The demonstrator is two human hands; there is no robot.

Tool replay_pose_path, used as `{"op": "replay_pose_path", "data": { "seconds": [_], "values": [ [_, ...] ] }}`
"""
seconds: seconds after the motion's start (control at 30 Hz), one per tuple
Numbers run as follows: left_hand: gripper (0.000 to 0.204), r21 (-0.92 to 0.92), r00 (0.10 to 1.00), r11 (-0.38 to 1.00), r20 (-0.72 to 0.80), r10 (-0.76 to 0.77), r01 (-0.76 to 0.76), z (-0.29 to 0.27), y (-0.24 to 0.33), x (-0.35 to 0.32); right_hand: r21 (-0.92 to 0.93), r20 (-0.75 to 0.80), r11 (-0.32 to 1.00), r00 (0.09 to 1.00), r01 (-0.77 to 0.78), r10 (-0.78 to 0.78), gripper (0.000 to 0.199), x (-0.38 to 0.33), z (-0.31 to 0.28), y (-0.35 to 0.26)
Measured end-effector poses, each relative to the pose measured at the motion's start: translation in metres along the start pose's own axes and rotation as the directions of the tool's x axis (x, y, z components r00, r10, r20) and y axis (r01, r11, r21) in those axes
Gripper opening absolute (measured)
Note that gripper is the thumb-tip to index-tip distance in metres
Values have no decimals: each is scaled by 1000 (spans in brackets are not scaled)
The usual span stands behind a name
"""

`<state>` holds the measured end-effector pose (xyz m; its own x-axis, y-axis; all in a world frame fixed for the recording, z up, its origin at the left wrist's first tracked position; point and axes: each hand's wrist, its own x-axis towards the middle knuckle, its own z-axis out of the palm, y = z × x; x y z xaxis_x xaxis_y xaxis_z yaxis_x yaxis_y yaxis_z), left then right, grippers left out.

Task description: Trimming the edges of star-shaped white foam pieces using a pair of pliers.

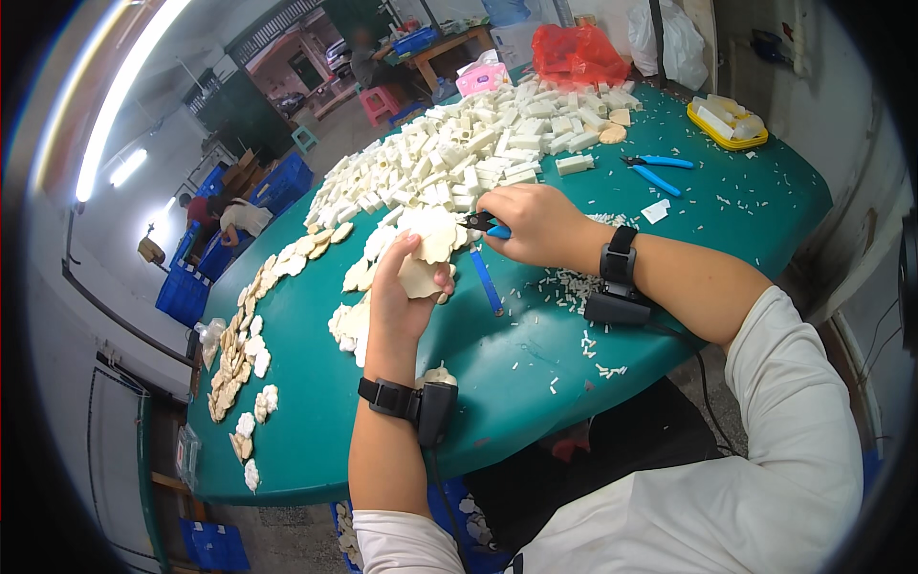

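My left hand (394, 292) is closed around a cream, scalloped flat piece (435, 236); another pale piece shows beneath it by the fingers. In my right hand (535, 225) is a pair of blue-handled nippers (495, 228), gripped with the fingers wrapped round the handles. The nippers' dark jaws meet the piece's right edge; whether they are closed on it is too small to tell. Below the nippers, a slim blue tool (486, 284) lies on the green table (535, 354). More cream scalloped pieces (352, 325) lie beside and behind my left hand.
A big heap of white hollow blocks (449, 153) covers the table's far side. Scalloped pieces line (247, 325) its left side. Small white offcuts (569, 287) lie under my right forearm. Blue-handled pliers (660, 172), a yellow tray (727, 124) and a red bag (579, 55) sit farther off.
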<state>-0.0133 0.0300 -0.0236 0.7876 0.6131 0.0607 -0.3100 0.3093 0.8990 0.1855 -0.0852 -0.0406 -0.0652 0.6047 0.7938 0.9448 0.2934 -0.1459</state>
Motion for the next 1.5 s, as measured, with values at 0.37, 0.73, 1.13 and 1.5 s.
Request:
{"op": "replay_pose_path", "data": {
  "seconds": [0.37, 0.73, 1.13, 1.5],
  "values": [
    [27, 29, 992, 994, -68, 108, -106, 7, 1, 0, 26, 35, 994, 993, -110, 110, 25, 2, 0, -4],
    [36, 86, 998, 994, -9, 63, -62, 17, 4, -3, 184, -64, 983, 998, 13, -1, 35, 3, 6, -5],
    [31, -97, 975, 992, -212, 63, -85, -1, -15, 0, 861, 503, -106, 864, -498, 30, 56, 22, -69, -60],
    [34, -32, 954, 998, -298, 35, -46, -5, -11, 6, 739, 70, -558, 867, -377, -493, 51, 12, -83, -100]
  ]
}}
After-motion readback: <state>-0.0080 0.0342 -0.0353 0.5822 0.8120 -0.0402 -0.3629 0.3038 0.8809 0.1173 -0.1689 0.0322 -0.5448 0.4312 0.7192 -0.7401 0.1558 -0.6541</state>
